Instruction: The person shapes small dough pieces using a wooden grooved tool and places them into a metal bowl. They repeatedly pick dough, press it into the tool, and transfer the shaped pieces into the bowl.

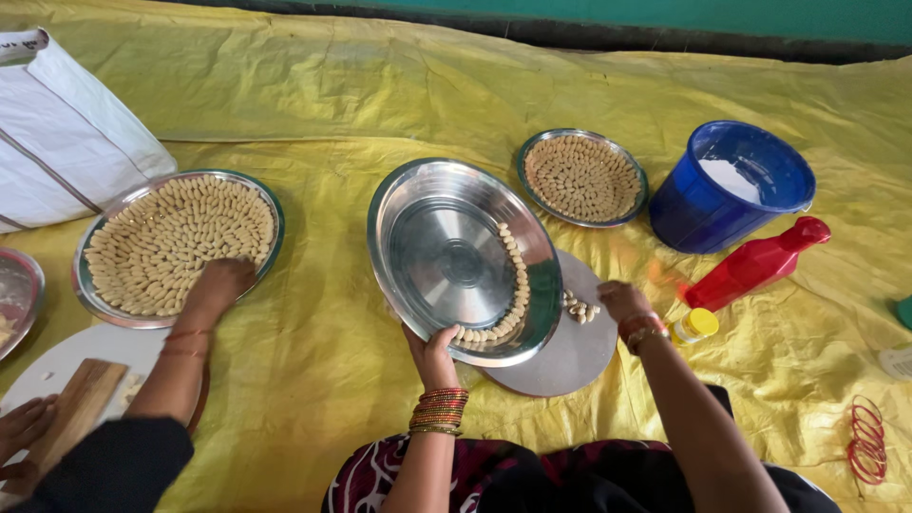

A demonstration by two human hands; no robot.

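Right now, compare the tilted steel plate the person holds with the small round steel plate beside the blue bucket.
The held steel plate is tilted, gripped by the left hand; the small steel plate lies flat on the yellow sheet. The held one carries a single curved row of dough pieces; the small one is packed full. The held one looks larger. Both are round, shiny steel.

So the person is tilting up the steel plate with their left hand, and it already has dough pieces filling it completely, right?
Not quite. The left hand does hold the steel plate tilted up, but the head view shows it mostly bare: the dough pieces form only one curved row along its right rim. The right hand rests beside a few loose pieces on the round board underneath.
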